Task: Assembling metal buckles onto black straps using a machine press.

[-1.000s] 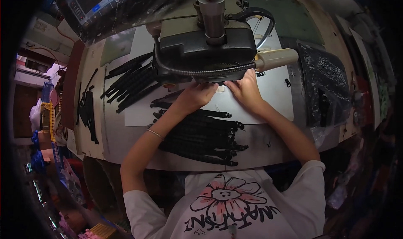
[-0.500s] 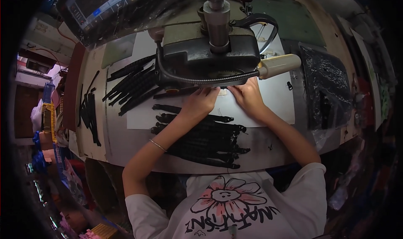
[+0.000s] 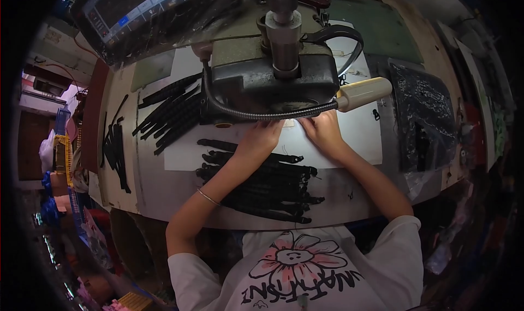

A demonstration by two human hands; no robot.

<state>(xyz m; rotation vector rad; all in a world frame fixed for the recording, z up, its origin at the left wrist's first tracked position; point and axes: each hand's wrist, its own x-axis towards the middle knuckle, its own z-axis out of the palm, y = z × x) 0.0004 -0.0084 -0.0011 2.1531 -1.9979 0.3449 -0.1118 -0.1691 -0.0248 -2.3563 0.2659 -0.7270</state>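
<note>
Both of my hands are under the front edge of a dark machine head (image 3: 273, 84) that looks like a sewing machine's. My left hand (image 3: 261, 141) has its fingers drawn together, the tips hidden by the machine. My right hand (image 3: 324, 133) faces it from the other side, its thumb pointing inward and its fingers bent; their tips are covered too. What they pinch is too hidden to name. A small pale patch (image 3: 288, 123) shows on the white work surface (image 3: 349, 142) between them. Below my left wrist lies a pile of black fabric strips (image 3: 262, 183) with loose thread ends.
More black strips (image 3: 172, 112) lie left of the machine, and thinner ones (image 3: 116, 153) at the far left. A cream-coloured lamp (image 3: 367, 94) juts out right. A plastic-covered bag (image 3: 424, 114) lies at the right; a screen (image 3: 147, 16) stands at upper left.
The view has shifted slightly, and the machine's edge now covers more of my fingertips. My left forearm has moved a little to the right. The strips lie as before.
</note>
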